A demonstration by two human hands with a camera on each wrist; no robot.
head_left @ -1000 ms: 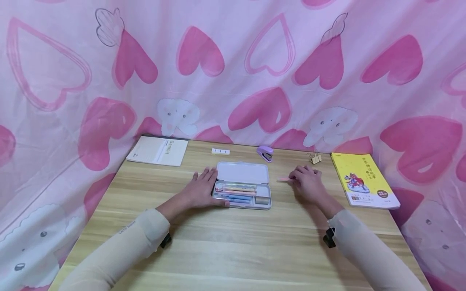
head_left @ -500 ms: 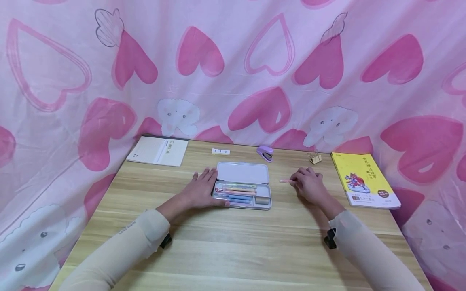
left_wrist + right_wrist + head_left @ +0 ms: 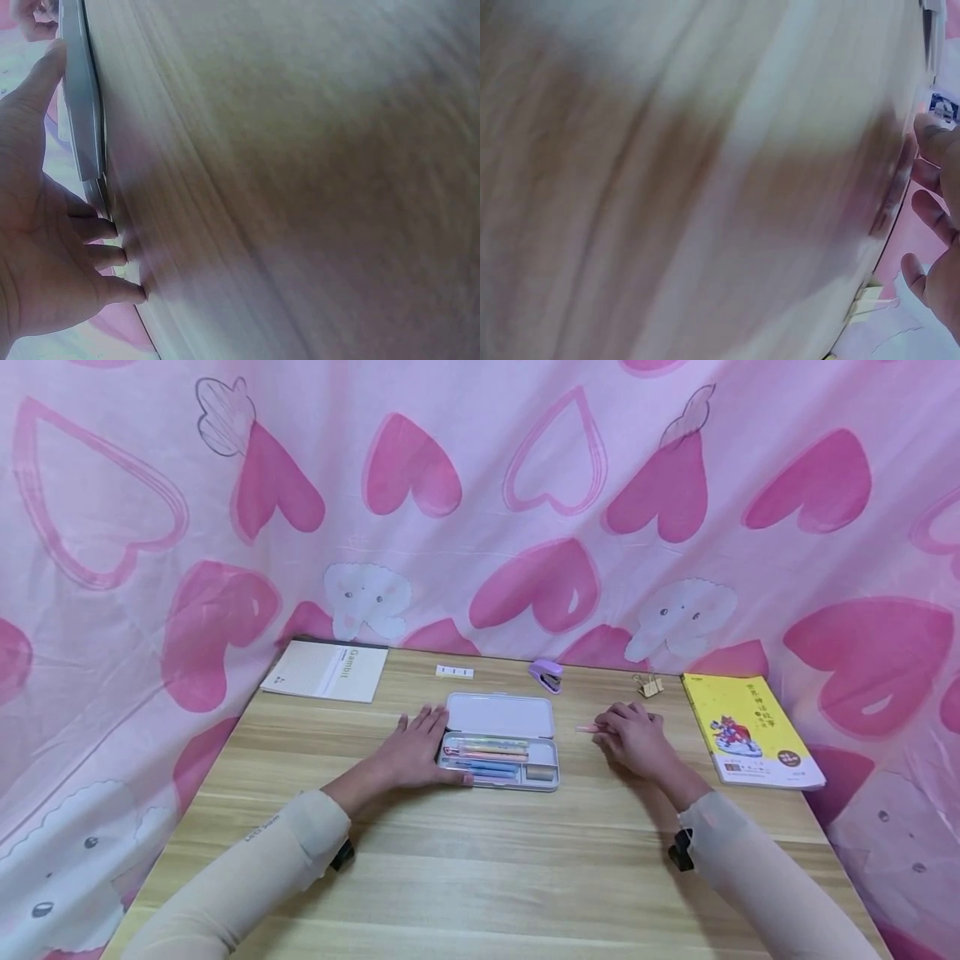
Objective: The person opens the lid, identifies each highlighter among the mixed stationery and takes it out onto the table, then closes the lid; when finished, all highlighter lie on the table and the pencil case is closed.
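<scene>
Filling of the case point(image 3: 542, 787) looks well along, if the pens are being put away: most sit inside, and one is out. That one is the pink pen point(image 3: 585, 728), well clear of the case on its right side, with a short end showing from the fingertips of the right hand point(image 3: 634, 739). The hand seems to pinch it between thumb and forefinger; whether the pen touches the desk point(image 3: 480, 868) cannot be told. What is left, by this reading, is that pen and then the lid point(image 3: 501, 717), which lies folded back flat behind the tray.

The left hand point(image 3: 415, 749) grasps nothing. Its fingers are spread and straight beside the case's left end, and the thumb lies along the front rim, apparently steadying it.

Inside the case, the back section holds several pens in yellow-green, orange and red, side by side. In front of them, blue pens point(image 3: 491, 770) lie in their own row, partly behind the thumb. A small compartment at the right front holds a greyish-brown block point(image 3: 540, 772), perhaps an eraser. The pens lie too close together to count.

Behind the case are a white strip point(image 3: 454, 672) and a stapler point(image 3: 547, 675); a clip point(image 3: 651, 687) stands beyond the right hand.
</scene>
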